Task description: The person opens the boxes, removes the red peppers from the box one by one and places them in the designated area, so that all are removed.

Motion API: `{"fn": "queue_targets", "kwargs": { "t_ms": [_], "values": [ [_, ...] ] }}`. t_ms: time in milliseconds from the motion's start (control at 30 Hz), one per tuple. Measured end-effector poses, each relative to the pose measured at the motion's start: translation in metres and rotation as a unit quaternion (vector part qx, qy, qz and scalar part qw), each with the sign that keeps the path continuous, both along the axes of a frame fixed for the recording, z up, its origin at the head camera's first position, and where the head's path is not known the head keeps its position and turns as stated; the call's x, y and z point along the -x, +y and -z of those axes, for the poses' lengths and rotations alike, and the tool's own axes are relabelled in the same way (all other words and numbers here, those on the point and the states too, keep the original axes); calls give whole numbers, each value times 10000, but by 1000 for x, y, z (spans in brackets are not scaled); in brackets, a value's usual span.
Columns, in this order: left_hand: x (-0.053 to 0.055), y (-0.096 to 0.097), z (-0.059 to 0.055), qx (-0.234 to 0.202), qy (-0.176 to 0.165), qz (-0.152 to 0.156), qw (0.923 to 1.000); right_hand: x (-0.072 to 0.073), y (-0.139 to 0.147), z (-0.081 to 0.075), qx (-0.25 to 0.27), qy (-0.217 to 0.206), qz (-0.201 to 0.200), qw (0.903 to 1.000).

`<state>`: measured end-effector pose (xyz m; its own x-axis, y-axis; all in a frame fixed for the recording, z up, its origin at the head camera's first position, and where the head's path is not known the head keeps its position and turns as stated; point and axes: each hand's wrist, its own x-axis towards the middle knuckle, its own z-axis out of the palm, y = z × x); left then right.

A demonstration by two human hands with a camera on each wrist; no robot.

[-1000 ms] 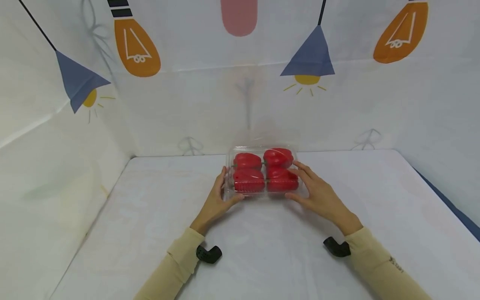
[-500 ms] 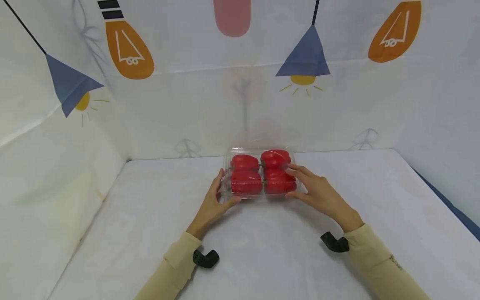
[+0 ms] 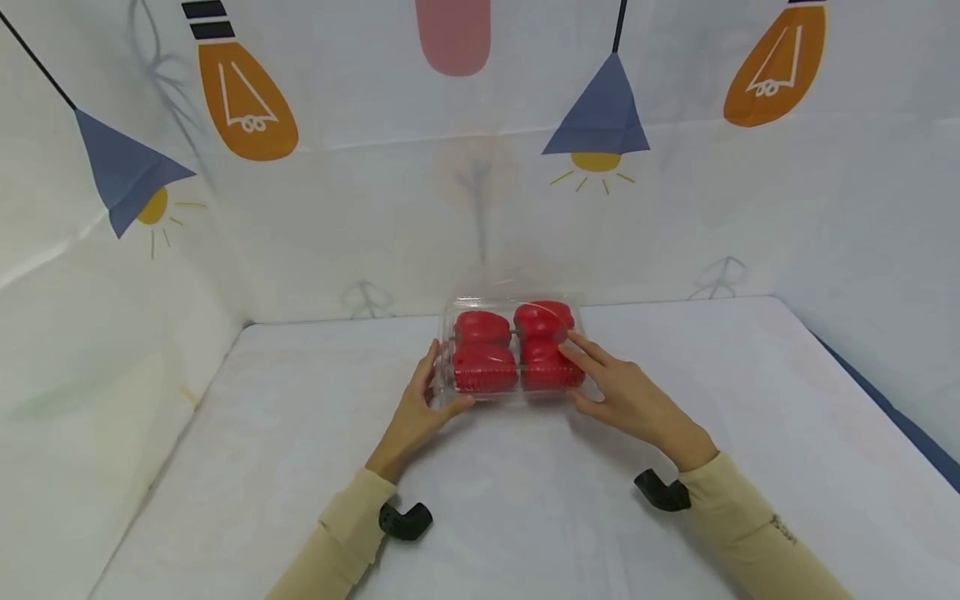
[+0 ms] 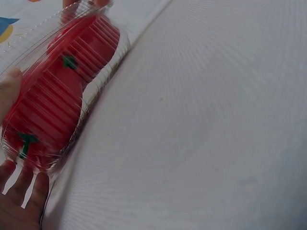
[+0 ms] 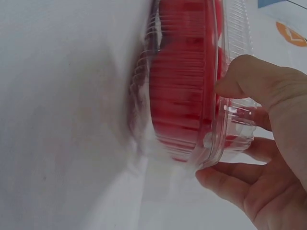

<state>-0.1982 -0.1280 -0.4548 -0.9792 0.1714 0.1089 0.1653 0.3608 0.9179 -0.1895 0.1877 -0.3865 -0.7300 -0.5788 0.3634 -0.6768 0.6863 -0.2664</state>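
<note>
A clear plastic clamshell box sits on the white table near its back edge, lid down. Several red bell peppers with green stems show through the plastic. My left hand holds the box's left side, its thumb at the front corner and its fingers along the side. In the left wrist view that thumb lies against the plastic, fingers by the box's end. At the right side my right hand grips the box, thumb in front and fingertips on the lid's right edge.
White cloth covers the table. Behind it hangs a white sheet printed with lamps and bulbs, close to the box's back. Another sheet closes off the left side. A black curved piece sits at each wrist.
The head view has shifted a little, so the scene sits slightly further left. My right fingertips have moved slightly inward over the box's right edge. The left hand keeps its hold.
</note>
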Motion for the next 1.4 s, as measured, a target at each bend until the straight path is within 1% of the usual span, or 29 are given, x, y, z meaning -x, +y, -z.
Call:
{"fn": "queue_targets", "kwargs": {
  "t_ms": [100, 233, 300, 400, 533, 667, 800, 1000, 1267, 1400],
  "values": [
    [1, -1, 0, -5, 69, -2, 10000, 1, 1, -1, -103, -90, -4, 9999],
    [1, -2, 0, -90, 10, 12, 10000, 1, 1, -3, -352, -164, -53, 9992],
    [0, -2, -1, -94, -60, 11, 9999, 1, 1, -5, -513, -161, -81, 9985],
    [0, -2, -2, -117, -255, 33, 9996, 0, 1, -8, -788, -170, -80, 9967],
    [1, -2, -5, -125, -411, 95, 9990, 0, -2, -11, -1229, -138, 51, 9923],
    [1, -2, -3, -106, -304, 116, 9994, 0, -5, -11, -1602, 130, 117, 9869],
    [1, -2, -1, -129, -174, 88, 9997, 0, -6, -9, -1798, 416, 108, 9828],
    [0, -2, 0, -176, -2, 89, 9998, 0, -5, -5, -1821, 720, 74, 9806],
    [0, -1, 1, -129, 28, 60, 9999, 2, -5, -4, -1847, 1079, -5, 9769],
    [0, -1, 1, -66, 26, 23, 10000, 2, -6, -4, -1894, 1305, -31, 9732]
  ]
}}
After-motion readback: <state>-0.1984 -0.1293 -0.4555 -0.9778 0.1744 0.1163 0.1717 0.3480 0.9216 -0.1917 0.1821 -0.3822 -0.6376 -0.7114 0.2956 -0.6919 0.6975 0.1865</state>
